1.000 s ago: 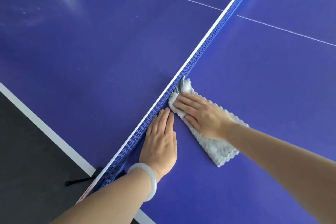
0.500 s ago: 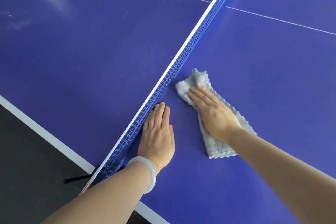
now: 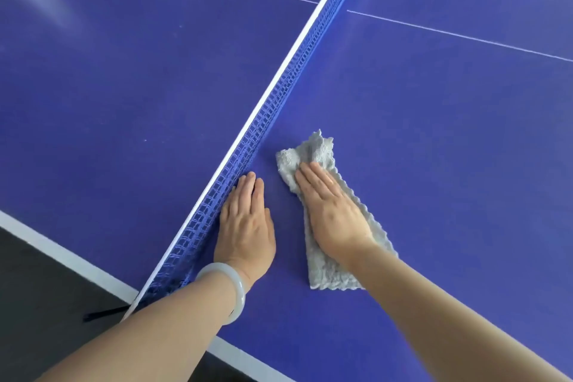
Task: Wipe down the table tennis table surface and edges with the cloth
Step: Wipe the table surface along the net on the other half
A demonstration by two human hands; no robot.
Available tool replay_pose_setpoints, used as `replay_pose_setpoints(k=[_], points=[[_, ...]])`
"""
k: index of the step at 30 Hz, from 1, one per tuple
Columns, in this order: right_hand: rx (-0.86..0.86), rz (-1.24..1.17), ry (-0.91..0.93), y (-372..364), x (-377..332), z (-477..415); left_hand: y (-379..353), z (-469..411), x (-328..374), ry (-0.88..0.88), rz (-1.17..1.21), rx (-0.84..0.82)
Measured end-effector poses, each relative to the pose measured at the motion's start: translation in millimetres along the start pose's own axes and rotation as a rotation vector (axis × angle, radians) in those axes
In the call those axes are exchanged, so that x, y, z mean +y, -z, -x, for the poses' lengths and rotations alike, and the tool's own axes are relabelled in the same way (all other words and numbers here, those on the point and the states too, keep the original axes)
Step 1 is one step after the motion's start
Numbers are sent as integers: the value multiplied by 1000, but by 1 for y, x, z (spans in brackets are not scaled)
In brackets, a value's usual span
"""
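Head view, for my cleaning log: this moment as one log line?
right hand: pressing cloth flat on table | left hand: flat on table beside net

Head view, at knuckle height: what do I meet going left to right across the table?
Net → left hand → right hand, flat on the cloth. The cloth shows on both sides of that hand, so it gets no separate place.

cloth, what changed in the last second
The right hand, flat on the cloth, slid it away from the net: its tip touched the net a second ago and now lies apart. The left hand stays flat on the table beside the net.
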State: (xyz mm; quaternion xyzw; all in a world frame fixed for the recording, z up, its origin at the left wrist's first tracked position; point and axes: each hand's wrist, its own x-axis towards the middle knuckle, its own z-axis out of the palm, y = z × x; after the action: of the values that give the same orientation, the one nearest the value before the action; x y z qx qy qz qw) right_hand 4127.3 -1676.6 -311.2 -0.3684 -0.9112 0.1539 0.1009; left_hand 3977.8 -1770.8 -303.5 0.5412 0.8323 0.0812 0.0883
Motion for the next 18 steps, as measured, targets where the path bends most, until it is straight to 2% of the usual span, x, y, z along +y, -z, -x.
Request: replay_pose_setpoints(k=[2, 5, 7, 8, 10, 12, 14, 15, 16, 18], points=[[-18, 22, 17, 23, 49, 1, -1, 0, 0, 5, -6, -4], [109, 16, -297, 54, 115, 2, -3, 0, -1, -2, -9, -3], [181, 23, -500, 54, 110, -1, -4, 0, -3, -5, -16, -8], [206, 13, -537, 45, 91, -2, -4, 1, -5, -4, -21, -11], [218, 13, -446, 21, 38, 5, -3, 2, -6, -2, -15, -4], [127, -7, -243, -3, -11, 26, -2, 2, -6, -14, 8, 8], [16, -13, -27, -5, -20, 47, -2, 1, -5, -26, 16, 10], [-20, -18, 21, 3, -4, 52, -3, 1, -5, -29, 15, 15], [-29, -16, -2, 14, 18, 54, -3, 2, -5, -30, 11, 23], [25, -7, -186, 38, 68, 55, -4, 2, -4, -30, 5, 38]])
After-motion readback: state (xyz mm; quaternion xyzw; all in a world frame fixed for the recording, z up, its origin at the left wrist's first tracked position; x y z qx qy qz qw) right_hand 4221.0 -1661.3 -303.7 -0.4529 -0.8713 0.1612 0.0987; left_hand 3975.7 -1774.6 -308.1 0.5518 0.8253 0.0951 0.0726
